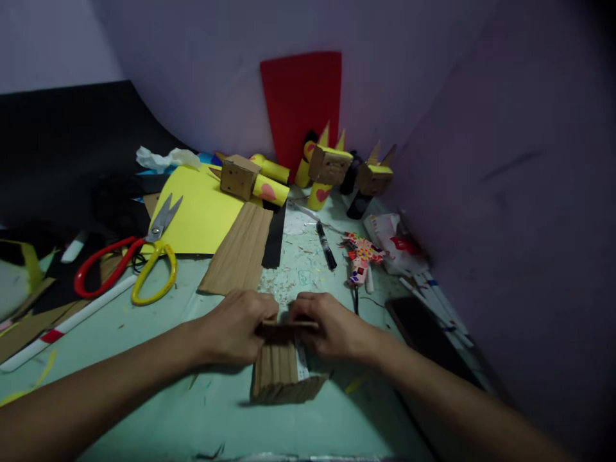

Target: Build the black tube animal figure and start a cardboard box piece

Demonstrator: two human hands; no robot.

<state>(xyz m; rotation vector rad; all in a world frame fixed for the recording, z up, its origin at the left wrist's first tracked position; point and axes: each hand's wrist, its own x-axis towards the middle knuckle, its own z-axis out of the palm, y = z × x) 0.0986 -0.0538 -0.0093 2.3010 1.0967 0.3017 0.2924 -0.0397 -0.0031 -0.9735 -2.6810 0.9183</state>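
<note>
Both my hands grip one folded piece of cardboard (276,372) low over the table, near its front edge. My left hand (240,324) is closed on its left side, my right hand (330,324) on its right side. The piece is brown and ridged, with bends across it, and its far edge is raised between my fingers. Part of it is hidden behind my hands. Just beyond my left hand a flat brown cardboard strip (240,250) lies partly over a yellow sheet (202,208).
Scissors (156,228) with red and yellow handles lie at left. Cardboard-headed figures (330,167) stand at the back before a red sheet (303,102). A black marker (326,245), a flower-patterned glue gun (362,256) and a dark phone (428,333) lie to the right, beside the wall.
</note>
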